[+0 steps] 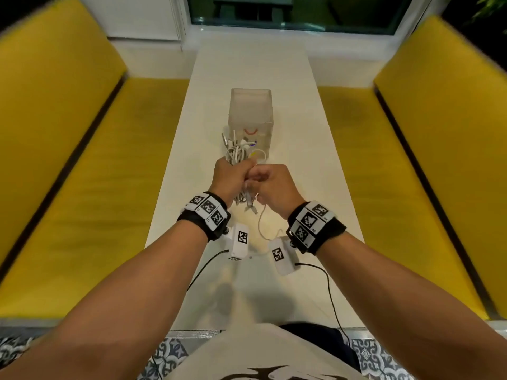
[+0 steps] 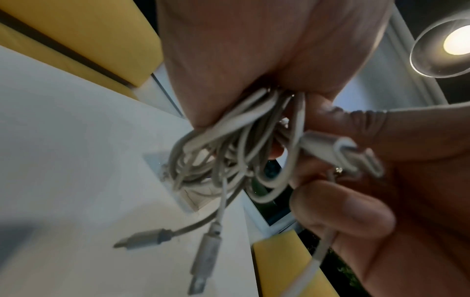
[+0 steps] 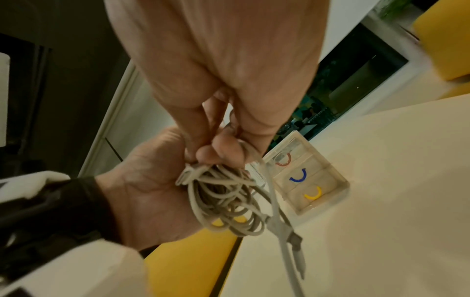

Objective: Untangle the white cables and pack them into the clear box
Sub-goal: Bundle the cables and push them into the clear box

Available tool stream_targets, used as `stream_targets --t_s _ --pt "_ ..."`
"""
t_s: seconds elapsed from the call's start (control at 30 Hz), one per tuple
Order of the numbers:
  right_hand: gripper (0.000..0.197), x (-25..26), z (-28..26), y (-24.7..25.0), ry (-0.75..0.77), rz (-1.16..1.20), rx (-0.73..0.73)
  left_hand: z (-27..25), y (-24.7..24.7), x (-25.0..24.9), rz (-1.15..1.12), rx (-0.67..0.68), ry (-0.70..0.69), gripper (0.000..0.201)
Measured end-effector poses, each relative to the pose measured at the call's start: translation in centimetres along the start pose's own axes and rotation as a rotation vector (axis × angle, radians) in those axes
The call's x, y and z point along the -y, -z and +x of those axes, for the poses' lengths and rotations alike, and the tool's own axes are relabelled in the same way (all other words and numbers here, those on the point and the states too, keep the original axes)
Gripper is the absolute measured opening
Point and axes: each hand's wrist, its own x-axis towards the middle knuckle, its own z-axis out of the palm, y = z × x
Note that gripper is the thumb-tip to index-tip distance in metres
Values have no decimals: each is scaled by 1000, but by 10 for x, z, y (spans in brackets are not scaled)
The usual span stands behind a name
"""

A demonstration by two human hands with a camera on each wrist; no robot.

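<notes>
Left hand: my left hand (image 1: 229, 175) grips the bundle of white cables (image 1: 240, 149) above the table (image 1: 315, 165).
Right hand: my right hand (image 1: 274, 185) pinches one strand just beside it.
Clear box: the clear box (image 1: 251, 105) stands straight ahead, beyond both hands, its long axis running away from me.
Obstacles: none visible between; yellow benches (image 1: 82, 160) flank the table.

A long white counter (image 1: 247, 67) ran between 2 yellow benches (image 1: 82, 165); a clear box (image 1: 251, 111) stood on it.
</notes>
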Motion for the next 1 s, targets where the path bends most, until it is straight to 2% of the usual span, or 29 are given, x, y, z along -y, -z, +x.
stream_targets --t_s 0.03,0.13,0.27,0.4,0.5,0.63,0.7,0.77,0.87,1.0 --pt "6 0 -2 1 -9 33 21 0 1 1 26 -15 1 14" --pt "16 -5 -5 9 -51 85 35 2 4 3 56 -12 -3 23" --pt "16 -20 -8 23 -141 38 74 6 14 6 -58 2 24 26" --pt "42 -40 -18 29 -256 -77 152 11 20 2 -213 51 65 20" --pt "52 -58 -25 39 -334 -126 138 18 29 -5 -300 73 100 24" --pt "52 -72 -29 60 -386 -273 81 23 47 -12 -316 10 70 28" --pt "47 -72 -30 69 -378 -271 37 20 51 -15 -183 -34 31 28" --pt "37 -62 -28 71 -337 -282 66 11 47 -17 64 -37 -21 27" --pt "24 -24 -20 63 -254 -355 227 -6 29 -13 285 53 -73 24" --pt "21 18 0 58 -214 -350 363 -17 8 -1 332 220 -106 16"
